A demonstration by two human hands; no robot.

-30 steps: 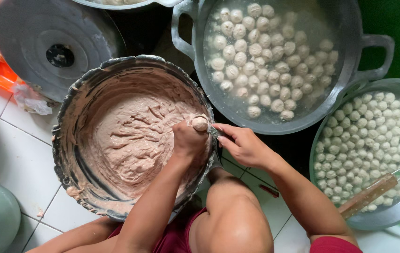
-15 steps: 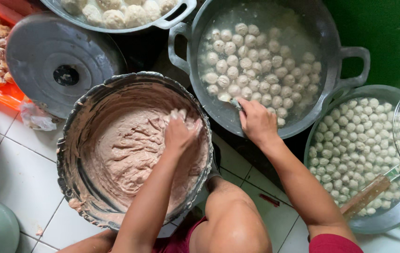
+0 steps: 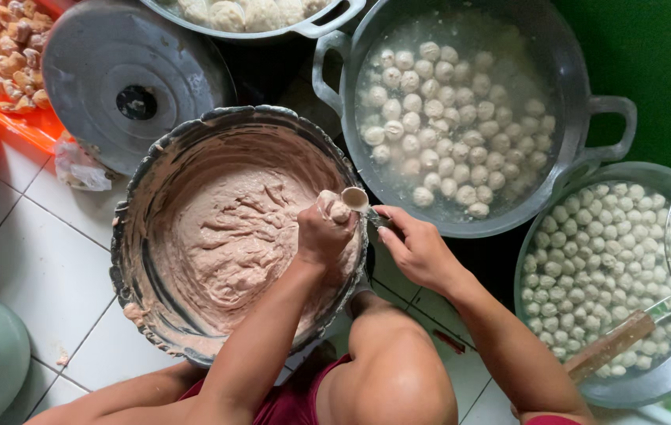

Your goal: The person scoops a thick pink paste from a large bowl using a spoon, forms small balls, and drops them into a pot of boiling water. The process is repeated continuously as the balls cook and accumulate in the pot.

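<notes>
Over the near-right rim of the bowl (image 3: 127, 260), our left hand (image 3: 321, 236) stayed clenched on soft, sticky paste (image 3: 229, 244), squeezing up a ball (image 3: 335, 206) that looked slippery, best scooped from beneath by the spoon (image 3: 356, 198) pinched in our right hand (image 3: 416, 250).

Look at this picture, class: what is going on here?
A person's left hand squeezes pinkish-brown paste over a large, smeared metal bowl of the same paste. The right hand holds a small metal spoon against the lump. Pale round balls float in the grey two-handled pot of water beside the bowl.
</notes>
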